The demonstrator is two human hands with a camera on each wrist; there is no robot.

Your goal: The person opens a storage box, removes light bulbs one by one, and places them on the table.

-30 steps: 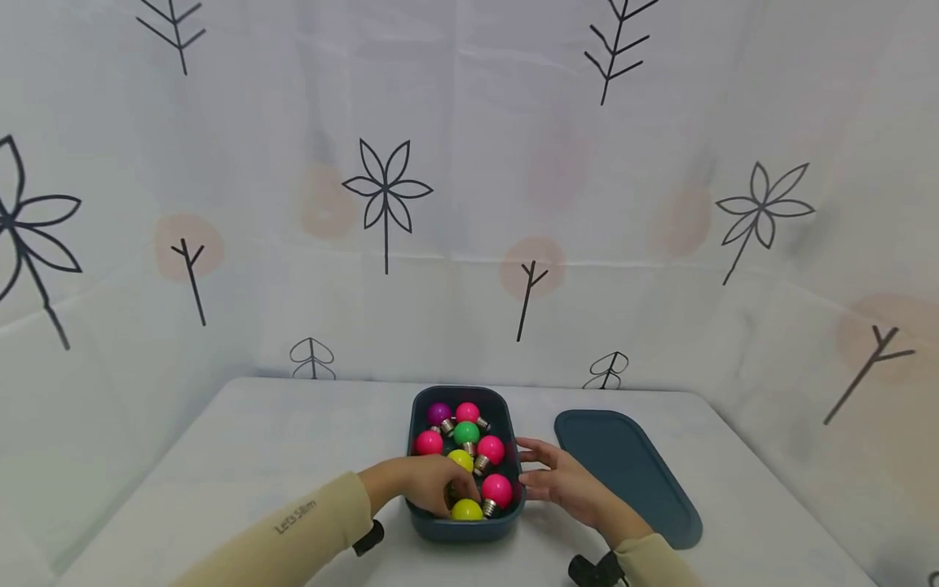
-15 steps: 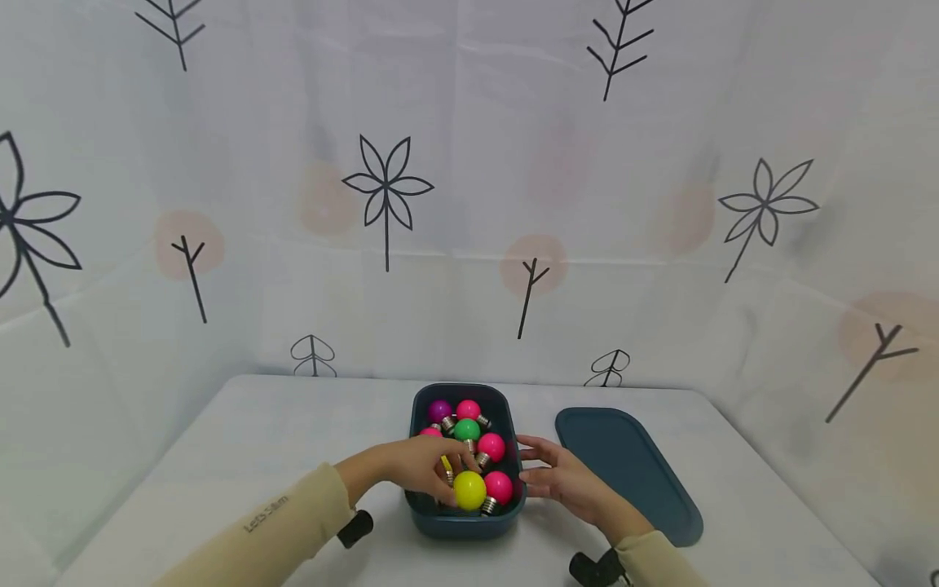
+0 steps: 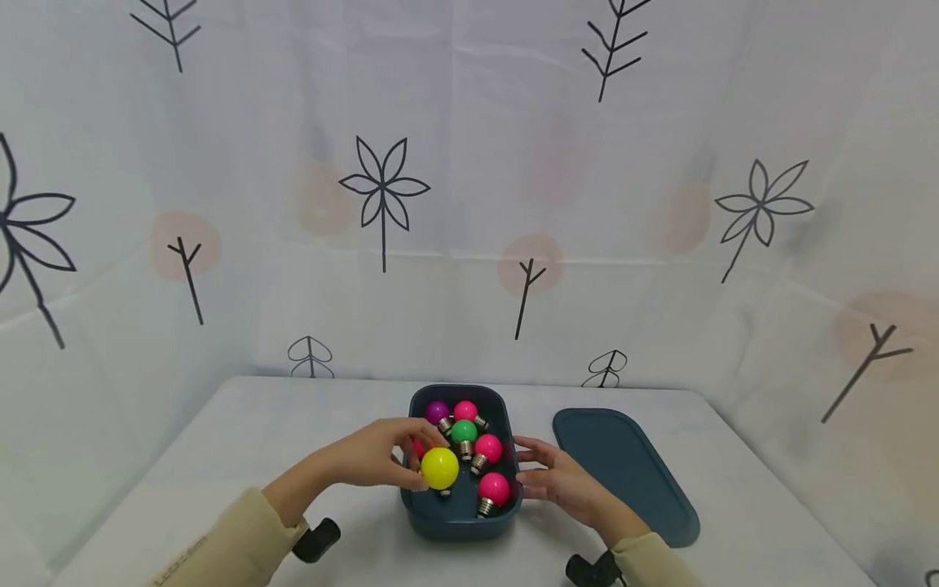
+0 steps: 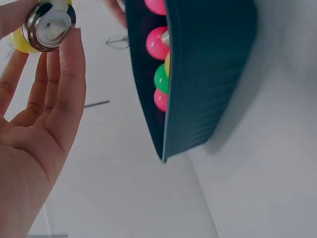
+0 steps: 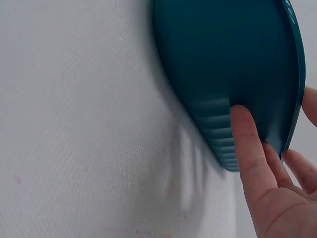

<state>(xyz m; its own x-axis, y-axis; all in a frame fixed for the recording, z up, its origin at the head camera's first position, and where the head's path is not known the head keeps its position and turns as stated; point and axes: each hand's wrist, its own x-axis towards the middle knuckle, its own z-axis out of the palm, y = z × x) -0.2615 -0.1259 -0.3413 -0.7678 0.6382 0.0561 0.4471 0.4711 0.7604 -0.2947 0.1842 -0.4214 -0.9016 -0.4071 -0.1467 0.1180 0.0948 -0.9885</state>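
Note:
My left hand pinches a yellow light bulb above the left front part of a dark teal container. In the left wrist view, the bulb's metal screw base sits between thumb and fingertips. Inside the container lie pink, purple and green bulbs, among them a green bulb and a pink bulb near the front right. A bit of yellow shows behind the container's rim in the left wrist view. My right hand rests its extended fingers against the container's right wall.
A flat dark teal lid lies on the white table, right of the container and behind the right hand. A white patterned curtain hangs behind and along both sides of the table.
My left hand has lifted the yellow bulb from the container's front end and moved up and to the left with it. The right hand stays at the container's side.

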